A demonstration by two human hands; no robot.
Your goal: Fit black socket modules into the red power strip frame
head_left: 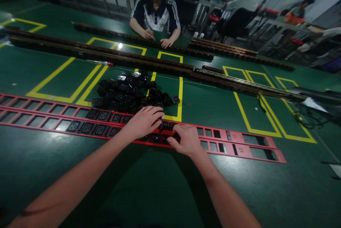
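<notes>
Two long red slotted strips (pixel 39 128) lie side by side across the green table, with black power sockets (pixel 100 129) seated in several of their middle slots. My left hand (pixel 144 123) rests flat over the strips, fingers stretched toward the right and holding nothing that shows. Just right of it, my right hand (pixel 186 139) is curled over the strips, thumb and forefinger closed around a dark socket in a slot; its fingers partly hide that piece. Beyond my left hand lies a heap of loose black sockets (pixel 122 91), touching or close to the far strip.
Long dark rails (pixel 128 55) run across the table behind the heap. A red-tipped tool (pixel 106 63) lies against them. Across the table sits a person (pixel 157 14), hands at another rail. Yellow tape outlines (pixel 242 110) mark the tabletop; cables (pixel 306 119) lie at right.
</notes>
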